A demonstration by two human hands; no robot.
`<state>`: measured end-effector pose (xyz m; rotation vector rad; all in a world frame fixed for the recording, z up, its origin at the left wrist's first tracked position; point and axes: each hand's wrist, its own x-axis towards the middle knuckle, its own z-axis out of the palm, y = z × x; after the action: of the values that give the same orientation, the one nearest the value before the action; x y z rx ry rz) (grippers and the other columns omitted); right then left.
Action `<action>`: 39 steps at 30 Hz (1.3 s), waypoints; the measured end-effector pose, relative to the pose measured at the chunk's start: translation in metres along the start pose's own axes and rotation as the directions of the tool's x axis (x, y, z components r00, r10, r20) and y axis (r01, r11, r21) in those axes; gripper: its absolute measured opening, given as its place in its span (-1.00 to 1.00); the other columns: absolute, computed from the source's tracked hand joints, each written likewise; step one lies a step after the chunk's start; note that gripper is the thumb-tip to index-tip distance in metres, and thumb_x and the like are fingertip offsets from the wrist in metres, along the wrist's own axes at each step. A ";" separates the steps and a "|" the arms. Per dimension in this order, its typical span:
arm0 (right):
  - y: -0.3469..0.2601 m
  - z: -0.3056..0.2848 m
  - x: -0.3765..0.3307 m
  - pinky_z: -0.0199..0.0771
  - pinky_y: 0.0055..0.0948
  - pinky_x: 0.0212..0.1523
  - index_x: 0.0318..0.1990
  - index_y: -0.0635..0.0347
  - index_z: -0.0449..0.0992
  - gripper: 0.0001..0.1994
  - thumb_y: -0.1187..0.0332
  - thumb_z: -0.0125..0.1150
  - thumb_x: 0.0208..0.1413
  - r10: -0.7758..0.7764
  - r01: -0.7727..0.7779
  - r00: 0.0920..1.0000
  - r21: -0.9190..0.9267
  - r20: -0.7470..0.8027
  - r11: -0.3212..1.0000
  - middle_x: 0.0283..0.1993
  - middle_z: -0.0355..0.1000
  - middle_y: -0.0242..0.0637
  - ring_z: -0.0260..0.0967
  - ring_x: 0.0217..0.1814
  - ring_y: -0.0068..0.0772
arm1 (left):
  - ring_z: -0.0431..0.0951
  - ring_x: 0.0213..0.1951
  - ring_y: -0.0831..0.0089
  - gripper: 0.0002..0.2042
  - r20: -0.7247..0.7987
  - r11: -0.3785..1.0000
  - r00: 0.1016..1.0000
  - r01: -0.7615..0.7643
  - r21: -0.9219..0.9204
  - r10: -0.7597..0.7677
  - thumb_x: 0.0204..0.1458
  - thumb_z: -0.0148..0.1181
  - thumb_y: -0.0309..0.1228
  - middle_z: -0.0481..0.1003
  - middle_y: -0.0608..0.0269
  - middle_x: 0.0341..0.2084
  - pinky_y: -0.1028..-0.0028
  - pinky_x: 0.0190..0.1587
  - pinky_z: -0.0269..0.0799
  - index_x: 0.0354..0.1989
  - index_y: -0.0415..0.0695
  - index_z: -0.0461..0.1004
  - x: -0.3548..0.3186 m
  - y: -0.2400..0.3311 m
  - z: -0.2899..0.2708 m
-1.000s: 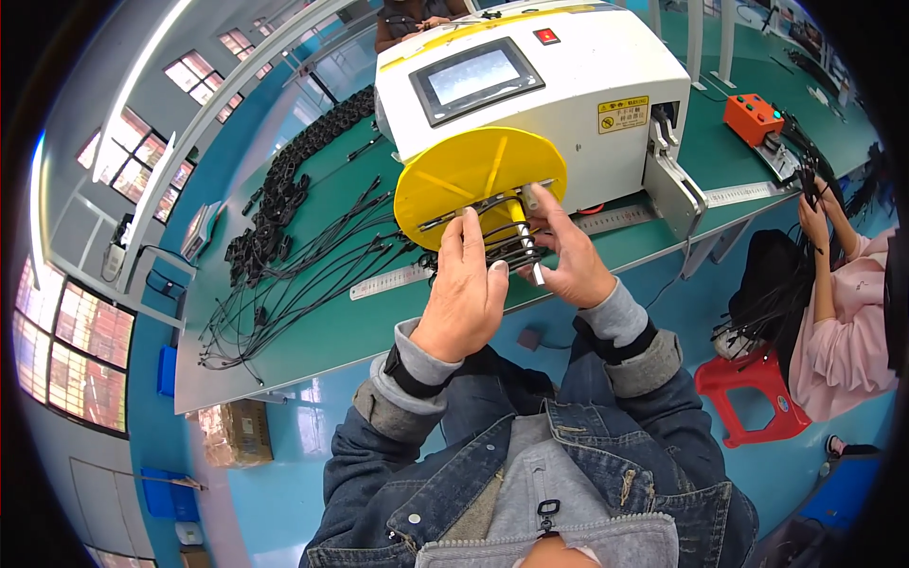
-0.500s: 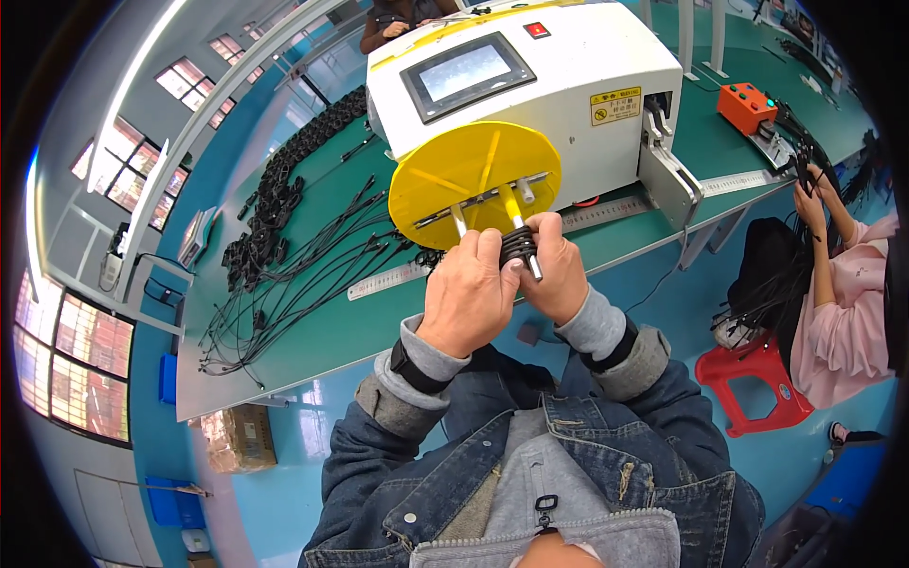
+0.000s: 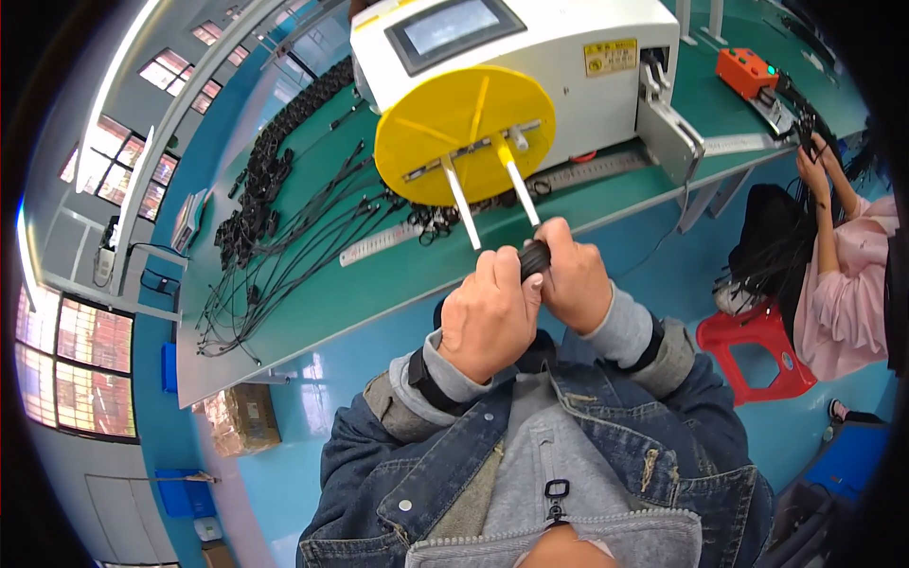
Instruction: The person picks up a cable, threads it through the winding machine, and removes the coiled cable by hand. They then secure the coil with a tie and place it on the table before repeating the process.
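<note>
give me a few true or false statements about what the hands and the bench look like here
1. Both hands grip a coiled black cable bundle. True.
2. The left hand rests flat on the green bench. False: it is off the bench, on the bundle with the right hand.
3. The disc on the white machine is yellow. True.
4. The stool beside the seated person is blue. False: it is red.
5. Loose black cables lie on the bench. True.

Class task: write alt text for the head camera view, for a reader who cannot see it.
Two hands, left hand and right hand, grip a black cable coil in front of a yellow disc on a white machine, above a green table.
</note>
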<state>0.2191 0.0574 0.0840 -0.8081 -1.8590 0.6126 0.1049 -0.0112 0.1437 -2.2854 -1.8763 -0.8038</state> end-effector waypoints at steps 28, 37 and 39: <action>0.074 -0.024 -0.014 0.34 -0.09 -0.61 -0.30 0.26 0.14 -0.70 0.33 0.08 -0.11 -0.060 0.090 0.952 -0.088 0.300 0.992 -0.66 0.34 -0.01 0.36 -0.57 0.08 | 0.44 -0.50 0.49 -0.72 0.837 0.006 0.535 0.843 -0.538 -0.114 0.00 0.07 -0.27 0.45 0.26 -0.44 0.54 -0.58 0.33 -0.22 -0.21 0.38 0.032 0.007 0.051; 0.079 -0.001 -0.019 0.37 -0.14 -0.51 -0.31 0.23 0.25 -0.78 0.35 0.06 -0.12 -0.096 0.151 0.869 -0.075 0.485 0.986 -0.60 0.38 -0.06 0.36 -0.53 0.06 | 0.40 -0.62 0.57 -0.72 0.796 0.581 0.589 0.603 -0.548 0.139 -0.15 0.26 -0.32 0.41 0.30 -0.61 0.57 -0.61 0.28 -0.34 -0.24 0.40 0.019 -0.041 0.073; 0.075 0.009 -0.019 0.37 -0.15 -0.50 -0.31 0.22 0.27 -0.78 0.36 0.07 -0.13 -0.096 0.111 0.875 -0.004 0.475 0.994 -0.59 0.39 -0.07 0.36 -0.53 0.06 | 0.37 -0.67 0.58 -0.75 0.719 0.543 0.661 0.533 -0.649 0.212 -0.15 0.26 -0.33 0.40 0.34 -0.67 0.58 -0.63 0.26 -0.39 -0.24 0.40 0.014 -0.051 0.067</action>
<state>0.2362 0.0910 0.0158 -0.6041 -2.3472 0.7641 0.0814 0.0393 0.0789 -3.4998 -2.4393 -1.0773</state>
